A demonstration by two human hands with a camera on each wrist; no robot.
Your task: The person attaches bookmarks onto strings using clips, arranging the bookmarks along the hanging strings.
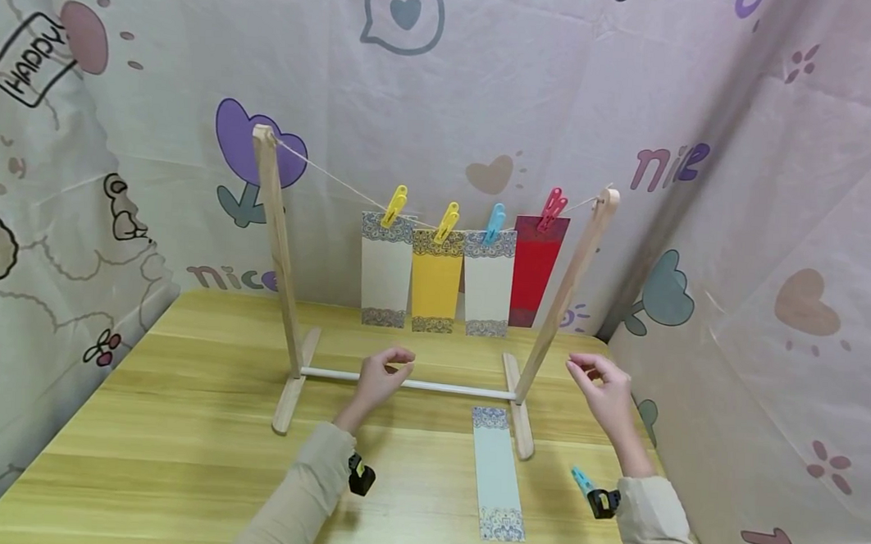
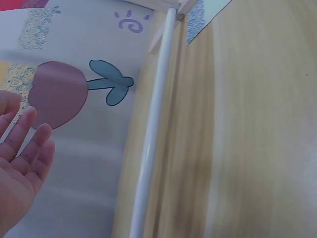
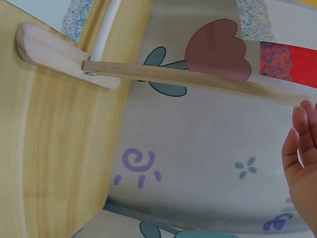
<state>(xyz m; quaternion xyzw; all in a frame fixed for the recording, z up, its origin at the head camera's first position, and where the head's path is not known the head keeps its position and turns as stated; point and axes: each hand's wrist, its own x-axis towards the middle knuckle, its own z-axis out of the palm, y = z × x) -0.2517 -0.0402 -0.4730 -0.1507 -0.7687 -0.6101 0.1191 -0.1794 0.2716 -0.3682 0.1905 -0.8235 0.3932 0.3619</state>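
Note:
My left hand [image 1: 380, 382] hovers over the white crossbar [image 1: 459, 389] of a wooden stand, fingers loosely bent and nothing held. To the right of the stand's right post [image 1: 569, 291] my right hand [image 1: 607, 392] is raised, also with nothing in its loosely bent fingers. From the string [image 1: 330, 174] hang a white card [image 1: 386, 273], a yellow card [image 1: 436, 284], another white card [image 1: 487, 285] and a red card [image 1: 535, 269]. Two yellow clothespins, one blue clothespin [image 1: 495, 223] and a red clothespin [image 1: 553, 210] clip them. A pale patterned card [image 1: 497, 472] lies on the table between the forearms.
Partly covered by the right wrist camera [image 1: 604, 503], a blue clothespin [image 1: 581, 478] lies on the wooden table [image 1: 176, 423]. The stand's left post [image 1: 277, 247] rises left of the left hand. Printed cloth [image 1: 489, 86] encloses the back and sides.

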